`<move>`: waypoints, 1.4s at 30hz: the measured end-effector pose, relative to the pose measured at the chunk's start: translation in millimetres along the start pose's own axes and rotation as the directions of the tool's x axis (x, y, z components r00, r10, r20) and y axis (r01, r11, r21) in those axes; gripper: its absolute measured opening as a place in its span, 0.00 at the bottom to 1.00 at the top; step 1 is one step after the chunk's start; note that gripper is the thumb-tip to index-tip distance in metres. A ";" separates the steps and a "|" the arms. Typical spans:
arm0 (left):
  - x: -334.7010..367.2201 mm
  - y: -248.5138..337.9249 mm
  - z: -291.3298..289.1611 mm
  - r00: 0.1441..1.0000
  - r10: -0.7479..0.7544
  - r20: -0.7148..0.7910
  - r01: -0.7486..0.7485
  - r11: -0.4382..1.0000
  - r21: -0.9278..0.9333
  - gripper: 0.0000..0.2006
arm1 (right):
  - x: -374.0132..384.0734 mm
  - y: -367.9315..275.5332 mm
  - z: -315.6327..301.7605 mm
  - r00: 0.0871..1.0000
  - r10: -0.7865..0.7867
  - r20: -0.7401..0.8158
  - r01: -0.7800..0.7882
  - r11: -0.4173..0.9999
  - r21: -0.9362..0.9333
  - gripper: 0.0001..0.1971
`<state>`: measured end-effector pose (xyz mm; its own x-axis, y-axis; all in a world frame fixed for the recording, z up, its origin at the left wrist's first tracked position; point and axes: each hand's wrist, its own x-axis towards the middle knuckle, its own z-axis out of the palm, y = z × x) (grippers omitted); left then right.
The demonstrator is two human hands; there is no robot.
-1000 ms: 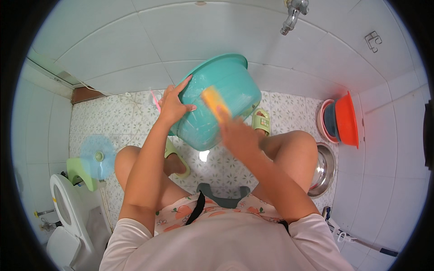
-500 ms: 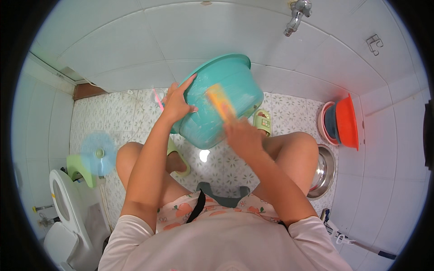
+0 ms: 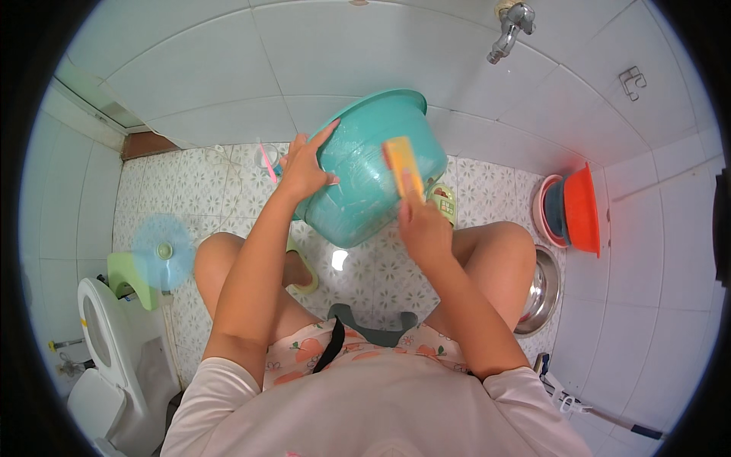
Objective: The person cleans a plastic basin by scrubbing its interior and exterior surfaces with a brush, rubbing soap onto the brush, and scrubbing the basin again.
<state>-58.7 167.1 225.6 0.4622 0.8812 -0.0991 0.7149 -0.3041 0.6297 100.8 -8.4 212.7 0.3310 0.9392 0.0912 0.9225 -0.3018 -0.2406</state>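
A turquoise plastic basin is tipped on its side between my knees, its outer wall toward me and streaked with whitish suds. At its left edge, my left hand holds the basin, thumb on the outer wall and fingers spread along the rim. My right hand is closed round the handle of a yellow scrubbing brush. The brush lies against the lower right part of the basin's wall, its bristle side facing left. What the left fingertips touch inside the rim is hidden.
A chrome tap juts from the far wall. On the right, stacked basins lean by the wall near a steel bowl. To the left are a blue-bladed fan, a green stool and a toilet. A pink-handled item lies beyond my left hand.
My right hand has moved the brush to the right across the basin's wall, and the brush stands more upright. The left hand keeps its hold; the basin has barely shifted.
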 end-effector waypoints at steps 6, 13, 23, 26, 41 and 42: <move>2.5 -5.0 2.7 1.000 -0.030 -0.010 0.030 1.000 -0.001 0.51 | -27.4 -16.0 15.7 0.999 -0.049 0.004 0.049 0.998 -0.036 0.30; 2.8 5.3 3.0 1.000 -0.022 0.013 0.022 1.000 0.001 0.51 | -3.1 18.6 8.4 0.994 0.041 -0.099 -0.038 0.999 0.029 0.28; 2.3 -3.9 5.9 0.998 0.043 -0.053 -0.042 0.999 0.016 0.51 | -23.9 -13.6 7.5 0.982 -0.188 0.026 0.185 0.979 0.084 0.28; -0.1 -0.4 7.7 0.993 0.075 -0.087 -0.072 0.997 0.040 0.51 | 16.0 3.4 -2.0 0.997 -0.015 -0.074 0.013 1.000 -0.026 0.28; -1.6 4.7 6.9 0.999 0.031 -0.044 -0.032 0.999 -0.022 0.49 | 60.7 18.6 -12.6 0.983 0.177 0.047 -0.183 0.967 0.176 0.29; -1.3 5.2 7.3 0.999 0.030 -0.043 -0.031 0.999 -0.015 0.49 | 53.0 14.5 -6.8 0.993 0.113 0.019 -0.114 0.977 0.181 0.28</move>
<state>-51.7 161.7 223.4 0.4605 0.8864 -0.0473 0.6924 -0.3253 0.6440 133.0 35.9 220.6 0.4292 0.9021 0.0454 0.8272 -0.3725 -0.4207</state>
